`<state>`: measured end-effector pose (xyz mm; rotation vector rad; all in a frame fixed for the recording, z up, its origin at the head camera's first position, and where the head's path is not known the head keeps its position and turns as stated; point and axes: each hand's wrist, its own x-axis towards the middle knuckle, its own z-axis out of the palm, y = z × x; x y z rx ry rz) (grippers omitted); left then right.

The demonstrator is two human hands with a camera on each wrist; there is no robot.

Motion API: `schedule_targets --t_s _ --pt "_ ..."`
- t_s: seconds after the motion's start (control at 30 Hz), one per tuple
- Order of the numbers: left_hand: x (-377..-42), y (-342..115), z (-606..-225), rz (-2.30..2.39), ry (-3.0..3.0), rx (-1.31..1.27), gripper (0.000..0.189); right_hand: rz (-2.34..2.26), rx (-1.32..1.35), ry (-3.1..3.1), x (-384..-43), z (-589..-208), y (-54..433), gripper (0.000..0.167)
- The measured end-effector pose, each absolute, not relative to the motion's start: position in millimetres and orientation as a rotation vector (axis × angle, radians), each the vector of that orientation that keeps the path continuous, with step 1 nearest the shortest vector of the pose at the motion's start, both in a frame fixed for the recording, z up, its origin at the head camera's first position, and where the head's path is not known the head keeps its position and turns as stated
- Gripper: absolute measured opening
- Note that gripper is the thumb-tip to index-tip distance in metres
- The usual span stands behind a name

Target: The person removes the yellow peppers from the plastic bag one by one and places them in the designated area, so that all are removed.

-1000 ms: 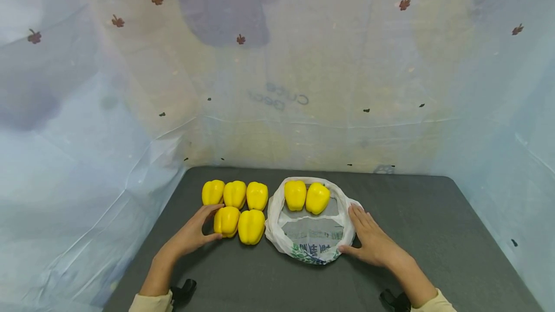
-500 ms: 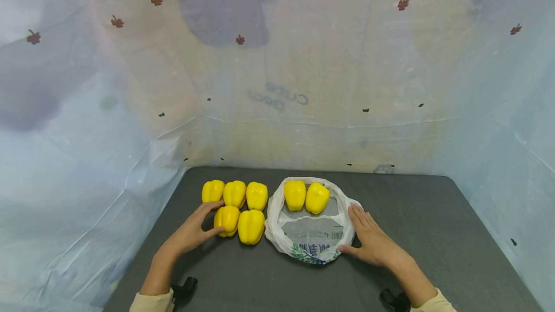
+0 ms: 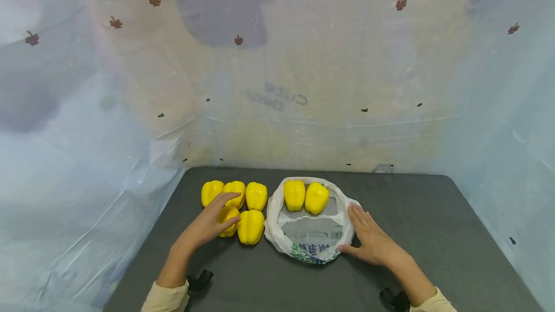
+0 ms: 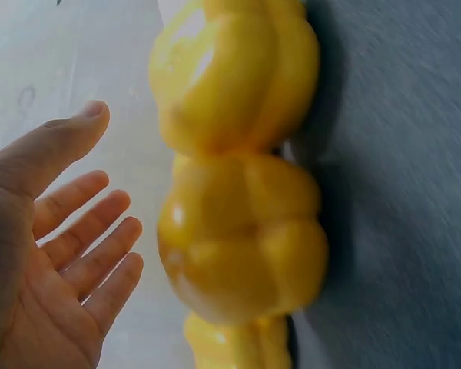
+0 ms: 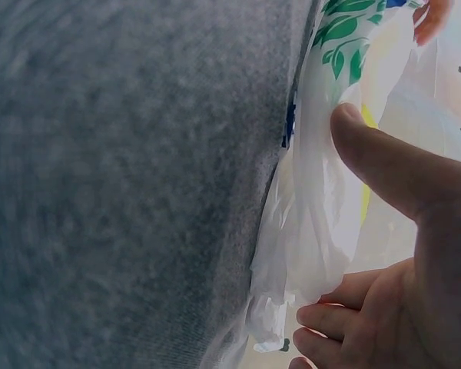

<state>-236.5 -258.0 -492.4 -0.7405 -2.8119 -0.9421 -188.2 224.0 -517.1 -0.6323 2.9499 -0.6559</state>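
Observation:
My left hand (image 3: 208, 225) is spread over the left peppers, fingers apart and holding nothing. It partly hides a yellow bell pepper (image 3: 226, 222) in the near row. Beside that one lies another bell pepper (image 3: 250, 227). Extended fingers of the left hand (image 4: 54, 284) appear in the left wrist view, with a gap between them and a bell pepper (image 4: 242, 238). A white plastic bag (image 3: 274, 235) stands with its mouth wide and rim rolled down, two yellow bell peppers (image 3: 316, 198) inside. My right hand (image 3: 375, 242) rests against its right rim, fingers fairly straight, thumb touching the bag (image 5: 315, 215).
Behind the near row lie several yellow bell peppers (image 3: 256, 197) side by side, left of the bag. All of it is on a dark grey table (image 3: 416, 215). A pale printed sheet (image 3: 321, 143) hangs around its back and sides.
My left hand, formerly around the near-left pepper, has lifted off and shifted right over the peppers. That pepper stays about where it was. The right hand and bag have not moved.

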Motion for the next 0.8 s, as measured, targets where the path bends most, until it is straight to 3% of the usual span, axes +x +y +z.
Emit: schedule_targets --t_s 0.8 --pt "-261 -183 -475 -0.959 -2.876 -0.902 0.071 -0.647 -0.638 2.968 -188 -519 223 0.116"
